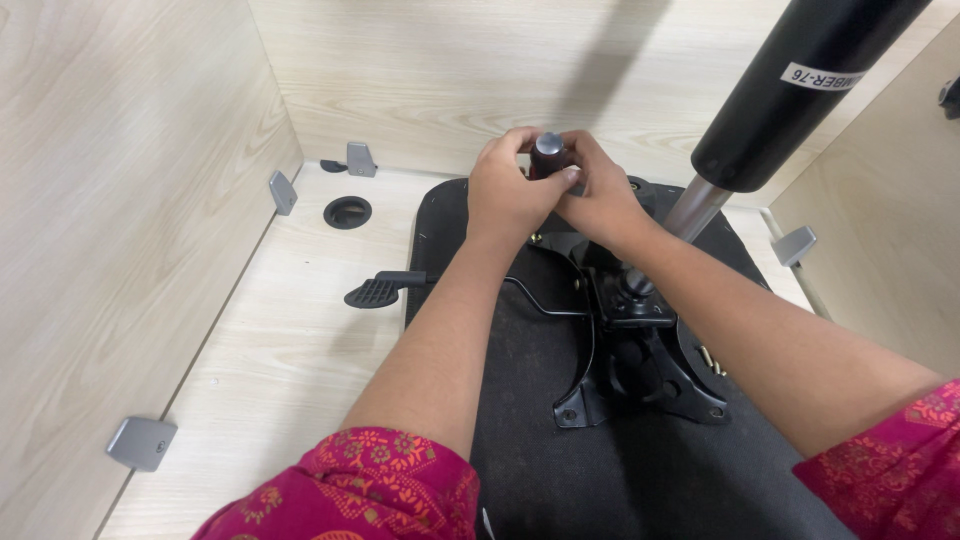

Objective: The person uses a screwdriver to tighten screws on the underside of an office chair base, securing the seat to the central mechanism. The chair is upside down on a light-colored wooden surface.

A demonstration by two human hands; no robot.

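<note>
Pink patterned sleeves (370, 485) frame the view at six o'clock. Both hands meet at twelve o'clock: left hand (508, 195) and right hand (598, 200) each keep a clenched grip on a small dark tool with a grey round cap (548, 150). Below, toward six o'clock, sits the black metal mechanism plate (630, 350) on the upturned black seat (540, 420), its lever (385, 290) pointing to nine o'clock over the pale wood surface (290, 350).

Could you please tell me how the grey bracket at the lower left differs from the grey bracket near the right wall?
The lower-left bracket sits nearer the camera and looks larger; the right-hand bracket lies farther off, partly behind the black seat base. The first joins the left panel, the second the right panel. Both are grey metal corner pieces.
</note>
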